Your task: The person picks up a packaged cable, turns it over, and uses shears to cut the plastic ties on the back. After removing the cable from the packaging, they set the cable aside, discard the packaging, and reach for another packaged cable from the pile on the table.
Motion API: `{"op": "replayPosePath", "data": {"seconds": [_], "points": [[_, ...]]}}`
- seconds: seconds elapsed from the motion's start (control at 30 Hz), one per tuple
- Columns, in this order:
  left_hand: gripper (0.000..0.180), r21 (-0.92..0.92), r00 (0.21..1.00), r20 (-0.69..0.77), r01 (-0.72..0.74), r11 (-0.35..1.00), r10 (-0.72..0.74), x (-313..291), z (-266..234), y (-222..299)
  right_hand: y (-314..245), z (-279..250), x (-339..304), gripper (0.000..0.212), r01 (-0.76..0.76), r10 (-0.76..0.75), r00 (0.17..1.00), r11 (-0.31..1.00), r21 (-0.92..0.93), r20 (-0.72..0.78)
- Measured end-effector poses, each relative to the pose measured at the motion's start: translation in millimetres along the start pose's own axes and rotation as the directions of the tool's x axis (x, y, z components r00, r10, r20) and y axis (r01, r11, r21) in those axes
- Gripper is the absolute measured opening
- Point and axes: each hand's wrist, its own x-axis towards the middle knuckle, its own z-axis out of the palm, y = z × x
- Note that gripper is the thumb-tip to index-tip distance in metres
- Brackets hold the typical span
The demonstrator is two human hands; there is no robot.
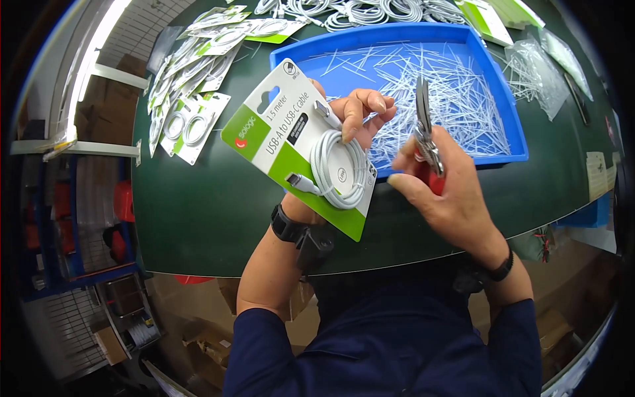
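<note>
Dark green tabletop [198, 231] curves across the view. Nearest, the right hand [456, 198] has its grip wrapped around red-handled metal cutters [423, 112], blades pointing away. Beside it, the left hand [360, 112] has its grip clamped on a tilted green-and-white printed card [271, 149] bearing a coiled pale cable [319, 165], raised before the shallow blue plastic tray [512, 159] of thin white strips [456, 92]. Beyond, carded cables [198, 69] overlap at left; loose pale coils [370, 12] lie farthest.

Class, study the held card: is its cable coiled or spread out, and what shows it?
Coiled: the cable lies in round, bunched loops against the card, which the left hand holds.
</note>
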Motion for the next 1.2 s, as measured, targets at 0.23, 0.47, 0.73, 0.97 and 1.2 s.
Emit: {"op": "replayPosePath", "data": {"seconds": [0.23, 0.47, 0.73, 0.97, 1.2], "points": [[0.060, 0.011, 0.996, -0.033, 0.083, 0.997, -0.082, -24.6, 30.7, -6.4, -1.7, 13.5, 6.7, 0.030, 0.172, -0.173, 0.985, 0.978, -0.118, 0.002], [0.031, 0.164, 1.000, -0.016, -0.022, 0.986, 0.024, -35.4, 45.3, -16.4, -12.7, 20.7, -19.0, 0.028, 0.162, -0.165, 0.986, 0.984, -0.079, -0.034], [0.055, 0.642, 0.965, -0.019, -0.189, 0.743, 0.262, -39.5, 59.4, -20.0, -21.5, 28.8, -35.9, 0.030, 0.210, -0.221, 0.965, 0.974, -0.088, -0.139], [0.061, 0.531, 0.967, -0.045, -0.188, 0.826, 0.249, -50.2, 70.1, -18.4, -19.9, 35.3, -50.7, 0.028, 0.248, -0.274, 0.947, 0.954, -0.166, -0.165], [0.069, 0.604, 0.972, -0.037, -0.165, 0.780, 0.234, -66.6, 82.8, -8.0, -25.1, 28.8, -61.4, 0.023, -0.283, 0.229, 0.959, 0.697, 0.659, 0.169]]}}
